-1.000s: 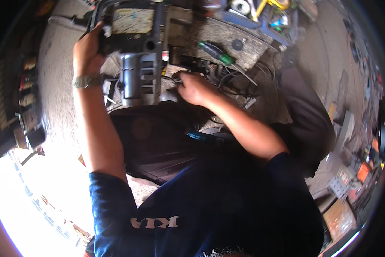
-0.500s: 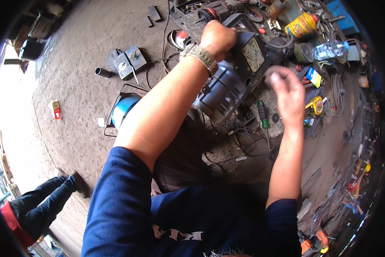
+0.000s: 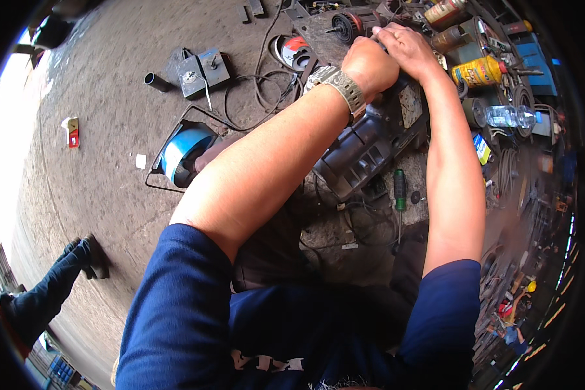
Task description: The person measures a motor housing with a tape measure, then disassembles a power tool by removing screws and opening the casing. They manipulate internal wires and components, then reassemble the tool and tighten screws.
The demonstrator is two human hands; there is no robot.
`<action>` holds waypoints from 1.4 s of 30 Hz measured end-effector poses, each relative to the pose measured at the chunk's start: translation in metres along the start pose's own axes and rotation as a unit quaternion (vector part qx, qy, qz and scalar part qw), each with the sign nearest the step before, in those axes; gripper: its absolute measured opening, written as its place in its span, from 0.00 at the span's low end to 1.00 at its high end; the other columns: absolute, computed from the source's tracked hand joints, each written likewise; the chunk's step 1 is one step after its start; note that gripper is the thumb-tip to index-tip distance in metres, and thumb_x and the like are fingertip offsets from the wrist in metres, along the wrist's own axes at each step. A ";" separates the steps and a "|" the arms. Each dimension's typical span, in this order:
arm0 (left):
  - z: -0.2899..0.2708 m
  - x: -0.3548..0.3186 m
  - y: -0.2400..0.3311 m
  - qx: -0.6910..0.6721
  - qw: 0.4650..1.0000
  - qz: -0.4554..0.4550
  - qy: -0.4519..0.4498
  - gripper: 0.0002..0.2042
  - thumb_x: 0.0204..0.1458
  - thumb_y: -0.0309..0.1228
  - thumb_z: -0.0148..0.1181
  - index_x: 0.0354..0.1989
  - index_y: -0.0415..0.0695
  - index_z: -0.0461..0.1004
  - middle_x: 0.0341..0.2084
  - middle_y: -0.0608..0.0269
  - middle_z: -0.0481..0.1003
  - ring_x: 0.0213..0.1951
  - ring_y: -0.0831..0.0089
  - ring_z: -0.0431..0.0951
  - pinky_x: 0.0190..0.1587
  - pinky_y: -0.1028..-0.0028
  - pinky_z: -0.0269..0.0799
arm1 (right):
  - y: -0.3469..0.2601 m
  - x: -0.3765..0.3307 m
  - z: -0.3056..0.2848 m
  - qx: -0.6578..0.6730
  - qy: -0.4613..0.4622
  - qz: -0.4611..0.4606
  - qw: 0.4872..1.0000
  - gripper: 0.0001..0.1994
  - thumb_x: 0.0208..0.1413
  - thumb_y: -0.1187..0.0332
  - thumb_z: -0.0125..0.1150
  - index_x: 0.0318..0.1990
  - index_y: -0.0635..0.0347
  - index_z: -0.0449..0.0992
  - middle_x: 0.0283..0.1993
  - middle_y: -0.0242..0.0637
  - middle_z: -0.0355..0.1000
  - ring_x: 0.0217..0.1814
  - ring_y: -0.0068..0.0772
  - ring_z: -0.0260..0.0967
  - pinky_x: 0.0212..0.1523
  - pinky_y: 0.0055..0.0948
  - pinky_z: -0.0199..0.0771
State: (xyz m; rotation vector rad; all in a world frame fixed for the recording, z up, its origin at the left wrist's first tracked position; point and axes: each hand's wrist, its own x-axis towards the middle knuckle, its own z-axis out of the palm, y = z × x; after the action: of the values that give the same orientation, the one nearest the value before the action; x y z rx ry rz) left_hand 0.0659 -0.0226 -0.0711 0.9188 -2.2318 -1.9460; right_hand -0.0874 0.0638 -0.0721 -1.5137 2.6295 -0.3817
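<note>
A large dark grey motor-like machine (image 3: 364,149) lies on the dirty concrete floor in front of me. My left hand (image 3: 369,65), with a metal watch on the wrist, is closed over the machine's far top end. My right hand (image 3: 406,47) rests right beside it on the same end, fingers curled on the housing. What the fingers grip is hidden. A green-handled screwdriver (image 3: 399,192) lies on the floor just right of the machine.
A blue drum in a wire frame (image 3: 182,153), grey metal blocks (image 3: 201,68), a cutting disc (image 3: 295,52) and cables lie to the left. A yellow can (image 3: 481,70), a plastic bottle (image 3: 510,117) and tools crowd the right. Another person's leg (image 3: 58,279) shows at lower left.
The view swung from a close look at the machine to a wider one. My right hand, in the air half a second ago, has come onto the machine next to my left hand.
</note>
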 end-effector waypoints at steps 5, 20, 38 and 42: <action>0.001 0.013 -0.008 0.048 0.993 0.086 -0.058 0.20 0.54 0.32 0.55 0.47 0.24 0.77 0.42 0.36 0.81 0.46 0.56 0.84 0.42 0.62 0.78 | -0.005 0.003 -0.006 -0.025 -0.028 -0.029 0.999 0.24 0.64 0.49 0.48 0.52 0.55 0.82 0.55 0.48 0.78 0.59 0.56 0.73 0.61 0.46 0.71; -0.078 0.052 -0.238 0.352 0.890 0.074 -0.281 0.32 0.58 0.53 0.61 0.59 0.35 0.75 0.52 0.38 0.78 0.55 0.49 0.79 0.60 0.60 0.73 | -0.005 0.005 0.001 -0.038 -0.072 -0.054 0.995 0.21 0.66 0.56 0.49 0.47 0.65 0.80 0.51 0.50 0.77 0.57 0.58 0.72 0.59 0.45 0.70; 0.030 0.068 -0.271 -0.230 0.961 0.004 -0.155 0.26 0.70 0.50 0.48 0.48 0.34 0.77 0.33 0.38 0.80 0.42 0.45 0.82 0.49 0.57 0.77 | -0.004 -0.009 -0.010 0.027 -0.085 0.009 0.996 0.17 0.66 0.60 0.49 0.43 0.68 0.78 0.43 0.45 0.75 0.50 0.46 0.74 0.54 0.35 0.71; 0.021 0.057 -0.241 -0.067 0.995 0.038 -0.058 0.28 0.70 0.52 0.46 0.41 0.33 0.77 0.37 0.33 0.79 0.46 0.37 0.80 0.51 0.50 0.73 | -0.002 -0.024 -0.021 0.015 -0.058 -0.007 0.998 0.15 0.65 0.62 0.50 0.43 0.67 0.77 0.41 0.43 0.74 0.48 0.43 0.75 0.53 0.33 0.71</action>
State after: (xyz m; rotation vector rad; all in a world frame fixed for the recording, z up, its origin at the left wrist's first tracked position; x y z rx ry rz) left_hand 0.1070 -0.0386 -0.3162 0.7100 -2.1265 -2.1358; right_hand -0.0779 0.0877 -0.0523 -1.4991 2.5145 -0.3238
